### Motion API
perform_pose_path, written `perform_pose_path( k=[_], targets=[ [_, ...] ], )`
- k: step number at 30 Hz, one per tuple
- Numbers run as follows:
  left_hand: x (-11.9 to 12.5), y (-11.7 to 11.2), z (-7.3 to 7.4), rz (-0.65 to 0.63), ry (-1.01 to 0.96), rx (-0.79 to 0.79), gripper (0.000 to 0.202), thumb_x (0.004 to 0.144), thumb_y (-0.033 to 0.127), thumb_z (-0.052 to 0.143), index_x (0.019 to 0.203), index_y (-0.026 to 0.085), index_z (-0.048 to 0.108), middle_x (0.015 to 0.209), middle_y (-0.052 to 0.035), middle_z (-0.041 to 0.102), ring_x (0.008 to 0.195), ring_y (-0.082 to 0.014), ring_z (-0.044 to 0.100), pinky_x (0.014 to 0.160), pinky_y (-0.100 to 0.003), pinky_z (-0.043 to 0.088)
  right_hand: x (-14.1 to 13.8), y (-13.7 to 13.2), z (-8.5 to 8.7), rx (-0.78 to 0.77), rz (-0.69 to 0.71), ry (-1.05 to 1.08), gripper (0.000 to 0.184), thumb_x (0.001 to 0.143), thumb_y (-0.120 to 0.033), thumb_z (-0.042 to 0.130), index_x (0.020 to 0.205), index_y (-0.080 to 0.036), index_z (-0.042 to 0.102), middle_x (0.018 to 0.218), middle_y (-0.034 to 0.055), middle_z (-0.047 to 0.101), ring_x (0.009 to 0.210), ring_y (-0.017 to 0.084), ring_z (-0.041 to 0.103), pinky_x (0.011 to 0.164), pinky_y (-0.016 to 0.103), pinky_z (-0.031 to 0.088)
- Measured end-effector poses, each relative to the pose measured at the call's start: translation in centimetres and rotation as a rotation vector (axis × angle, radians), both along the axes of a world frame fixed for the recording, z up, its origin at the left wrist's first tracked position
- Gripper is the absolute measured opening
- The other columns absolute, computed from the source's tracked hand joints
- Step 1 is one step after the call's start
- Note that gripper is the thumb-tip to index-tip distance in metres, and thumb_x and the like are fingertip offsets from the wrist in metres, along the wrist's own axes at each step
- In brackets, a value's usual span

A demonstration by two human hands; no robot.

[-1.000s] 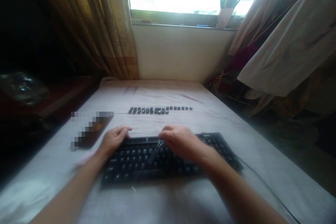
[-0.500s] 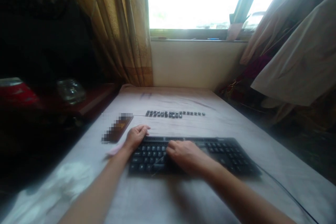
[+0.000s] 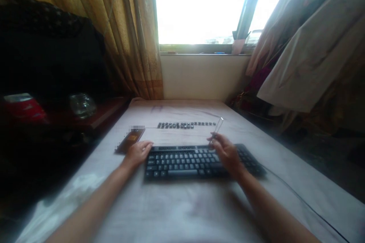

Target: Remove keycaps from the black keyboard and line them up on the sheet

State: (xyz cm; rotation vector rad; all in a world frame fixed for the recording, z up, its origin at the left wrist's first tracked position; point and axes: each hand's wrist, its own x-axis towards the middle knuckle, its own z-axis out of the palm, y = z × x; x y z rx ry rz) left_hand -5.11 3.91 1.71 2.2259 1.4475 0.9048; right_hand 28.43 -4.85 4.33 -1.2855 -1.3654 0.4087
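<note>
A black computer keyboard (image 3: 182,172) lies across the pale cloth in front of me. My left hand (image 3: 138,152) grips its far left corner, the fingertips lying at the edge. Over the right part of the keyboard, my right hand (image 3: 226,152) pinches a thin U-shaped metal wire tool (image 3: 219,125), whose bright bent end points up and away. The fingers hide the tool's lower end, and this hand covers some of the keys. Beyond the keyboard, several small dark keycaps (image 3: 175,125) sit in two rows, the farther one reaching further right.
A brown phone-like object (image 3: 131,139), partly pixelated, lies left of the keyboard. A cable (image 3: 299,195) runs off to the right. White cloth (image 3: 62,201) is bunched at the left edge. A glass jar (image 3: 82,105) stands on a side table; clothes (image 3: 296,60) hang at right.
My right hand has moved right and lifted from the keyboard's middle, turning the wire tool upward. The left hand has shifted slightly left and down along the corner. The camera view has tilted and turned.
</note>
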Motion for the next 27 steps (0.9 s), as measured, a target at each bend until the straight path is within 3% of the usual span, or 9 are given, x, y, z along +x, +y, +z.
perform_pose_path(
  k=[4, 7, 14, 20, 27],
  targets=[
    [-2.8, -2.0, -0.1, -0.03, 0.082, 0.086, 0.037, 0.081, 0.049, 0.05, 0.094, 0.022, 0.072, 0.1, -0.008, 0.074, 0.098, -0.0267, 0.065, 0.092, -0.041, 0.047, 2.0, 0.3, 0.9, -0.055, -0.055, 0.501, 0.033, 0.071, -0.036, 0.057, 0.097, -0.016, 0.055, 0.078, 0.0036, 0.07, 0.051, 0.012, 0.057, 0.045, 0.023, 0.039],
    [-3.8, -2.6, -1.0, -0.047, 0.12, 0.122, 0.038, 0.081, 0.049, 0.05, 0.096, 0.022, 0.072, 0.105, -0.0078, 0.073, 0.101, -0.0264, 0.065, 0.094, -0.041, 0.048, 3.4, 0.6, 0.8, -0.088, -0.049, 0.691, 0.033, 0.066, -0.033, 0.058, 0.094, -0.017, 0.056, 0.075, 0.0025, 0.07, 0.05, 0.011, 0.056, 0.042, 0.02, 0.036],
    [-4.4, -2.2, -2.5, -0.036, 0.32, 0.275, 0.043, 0.088, 0.051, 0.042, 0.103, 0.023, 0.07, 0.108, -0.0058, 0.073, 0.102, -0.0235, 0.066, 0.09, -0.036, 0.052, 4.0, 1.2, -0.3, -0.161, -0.015, 0.765, 0.028, 0.069, -0.033, 0.062, 0.092, -0.018, 0.057, 0.072, 0.0017, 0.07, 0.053, 0.011, 0.059, 0.044, 0.019, 0.041],
    [-4.6, -2.3, -2.5, -0.028, 0.339, 0.272, 0.046, 0.088, 0.053, 0.04, 0.105, 0.023, 0.07, 0.11, -0.0063, 0.072, 0.104, -0.0233, 0.065, 0.094, -0.037, 0.051, 3.8, 1.3, -0.4, -0.171, -0.014, 0.778, 0.026, 0.07, -0.039, 0.069, 0.082, -0.018, 0.059, 0.076, 0.0017, 0.069, 0.056, 0.011, 0.061, 0.046, 0.019, 0.046],
    [-4.5, -2.2, -2.2, -0.047, 0.362, 0.285, 0.043, 0.088, 0.049, 0.041, 0.105, 0.023, 0.07, 0.11, -0.0071, 0.072, 0.103, -0.0238, 0.066, 0.092, -0.037, 0.052, 4.1, 0.9, -0.2, -0.164, -0.006, 0.771, 0.036, 0.063, -0.039, 0.076, 0.086, -0.021, 0.054, 0.083, 0.0006, 0.069, 0.066, 0.013, 0.066, 0.063, 0.027, 0.055]
  ],
)
